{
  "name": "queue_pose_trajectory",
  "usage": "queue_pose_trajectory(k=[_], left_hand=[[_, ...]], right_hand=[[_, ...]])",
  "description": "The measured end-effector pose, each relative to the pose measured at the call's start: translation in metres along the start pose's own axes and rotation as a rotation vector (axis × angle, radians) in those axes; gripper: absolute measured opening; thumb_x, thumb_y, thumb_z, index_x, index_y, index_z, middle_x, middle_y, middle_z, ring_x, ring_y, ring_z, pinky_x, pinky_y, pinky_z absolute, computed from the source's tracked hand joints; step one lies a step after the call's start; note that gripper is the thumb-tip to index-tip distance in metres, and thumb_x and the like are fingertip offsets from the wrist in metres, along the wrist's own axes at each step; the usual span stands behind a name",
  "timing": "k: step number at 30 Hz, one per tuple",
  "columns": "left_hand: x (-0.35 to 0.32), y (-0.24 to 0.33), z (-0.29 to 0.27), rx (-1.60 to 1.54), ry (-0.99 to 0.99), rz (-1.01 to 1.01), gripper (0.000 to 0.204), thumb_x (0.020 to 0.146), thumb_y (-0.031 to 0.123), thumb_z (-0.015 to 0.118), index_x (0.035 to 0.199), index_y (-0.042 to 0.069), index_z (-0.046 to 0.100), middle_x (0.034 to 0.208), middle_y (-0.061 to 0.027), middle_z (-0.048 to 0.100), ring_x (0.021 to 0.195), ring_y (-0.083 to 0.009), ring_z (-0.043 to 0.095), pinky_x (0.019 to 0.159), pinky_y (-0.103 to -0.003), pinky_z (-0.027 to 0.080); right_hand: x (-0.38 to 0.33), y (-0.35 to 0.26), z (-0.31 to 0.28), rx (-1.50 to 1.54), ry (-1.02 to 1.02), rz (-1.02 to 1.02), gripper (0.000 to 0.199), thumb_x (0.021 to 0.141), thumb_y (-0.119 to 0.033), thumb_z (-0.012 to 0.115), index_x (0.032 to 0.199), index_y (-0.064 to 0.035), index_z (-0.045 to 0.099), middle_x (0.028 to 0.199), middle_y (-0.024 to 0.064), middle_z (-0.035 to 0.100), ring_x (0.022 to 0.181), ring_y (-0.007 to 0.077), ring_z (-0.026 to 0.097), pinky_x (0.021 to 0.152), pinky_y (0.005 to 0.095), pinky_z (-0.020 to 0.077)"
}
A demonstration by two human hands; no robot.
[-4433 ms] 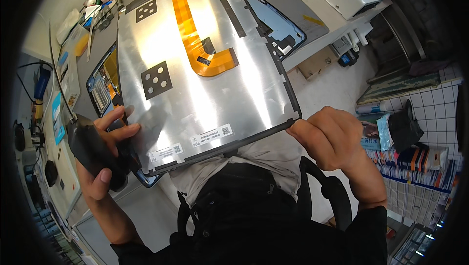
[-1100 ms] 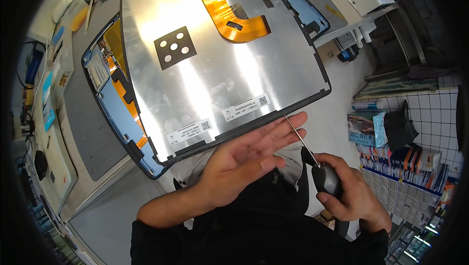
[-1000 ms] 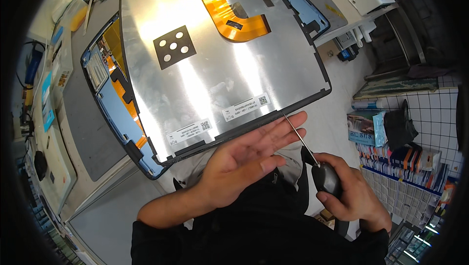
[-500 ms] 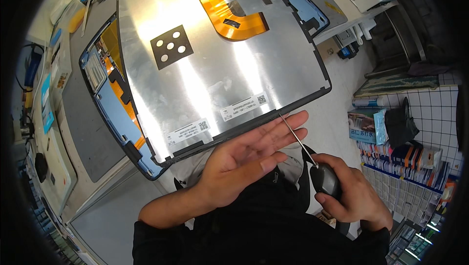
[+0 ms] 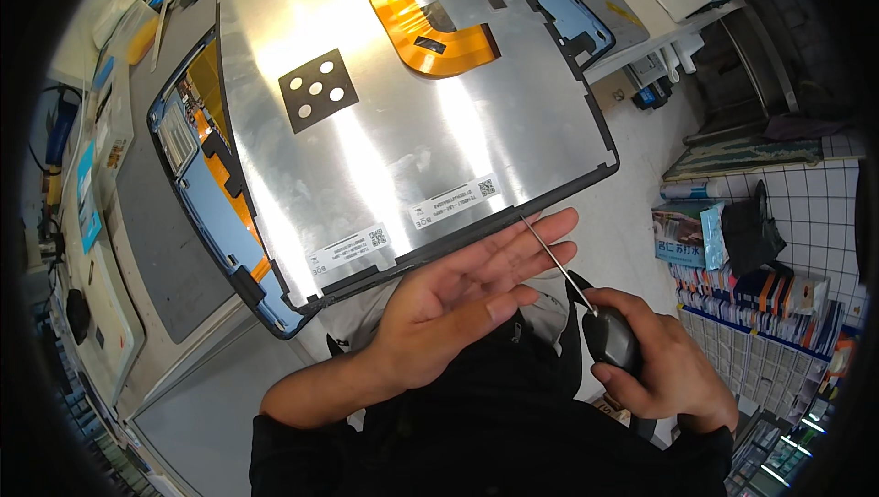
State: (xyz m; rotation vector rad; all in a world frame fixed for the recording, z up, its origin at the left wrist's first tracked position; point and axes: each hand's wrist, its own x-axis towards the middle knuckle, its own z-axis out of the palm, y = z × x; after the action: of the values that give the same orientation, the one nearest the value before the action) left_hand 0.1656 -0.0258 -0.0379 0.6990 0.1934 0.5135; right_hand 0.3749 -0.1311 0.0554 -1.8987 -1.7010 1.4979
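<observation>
Screen panel (image 5: 394, 149), silver back up, fills 12 o'clock, lying across a blue case (image 5: 201, 195) that peeks out at 9 and 1. Right hand (image 5: 664, 355), at 4 o'clock, is curled firmly round a dark-handled tool (image 5: 612, 341); its thin shaft points to 10, tip at the panel's front edge. Left hand (image 5: 449, 309), at 6, palm up, fingers extended, grips nothing; fingertip contact with the edge unclear. Risks, my judgement: a slip of the tip could jab those fingers; too much push could chip the rim.
</observation>
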Motion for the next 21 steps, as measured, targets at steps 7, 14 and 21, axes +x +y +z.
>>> queue_pose_trajectory(k=[7, 14, 21], left_hand=[[0.001, 0.000, 0.000, 0.003, 0.001, -0.001, 0.058, 0.096, 0.011, 0.042, 0.147, 0.000, 0.019, 0.153, -0.0165, 0.025, 0.139, -0.0277, 0.032, 0.103, -0.032, 0.033], [0.008, -0.002, 0.005, -0.002, 0.090, -0.023, 0.051, 0.099, 0.013, 0.043, 0.145, 0.001, 0.025, 0.150, -0.0262, 0.025, 0.134, -0.0340, 0.038, 0.095, -0.032, 0.046], [0.014, -0.002, 0.010, 0.049, 0.160, -0.039, 0.044, 0.101, 0.019, 0.040, 0.142, 0.004, 0.034, 0.143, -0.0213, 0.041, 0.123, -0.0280, 0.051, 0.084, -0.027, 0.049]], right_hand=[[0.000, 0.001, 0.001, -0.020, -0.022, -0.023, 0.066, 0.081, -0.019, 0.068, 0.135, -0.0011, 0.034, 0.092, 0.0222, 0.063, 0.076, 0.0365, 0.067, 0.067, 0.0384, 0.0535], [-0.007, -0.003, -0.008, -0.041, -0.004, -0.002, 0.070, 0.081, -0.021, 0.069, 0.138, -0.0024, 0.033, 0.097, 0.0230, 0.063, 0.080, 0.0363, 0.067, 0.069, 0.0377, 0.0540], [-0.005, 0.000, 0.000, -0.016, 0.145, 0.016, 0.071, 0.069, -0.012, 0.069, 0.134, -0.0041, 0.042, 0.086, 0.0146, 0.063, 0.071, 0.0287, 0.063, 0.067, 0.0342, 0.0486]])
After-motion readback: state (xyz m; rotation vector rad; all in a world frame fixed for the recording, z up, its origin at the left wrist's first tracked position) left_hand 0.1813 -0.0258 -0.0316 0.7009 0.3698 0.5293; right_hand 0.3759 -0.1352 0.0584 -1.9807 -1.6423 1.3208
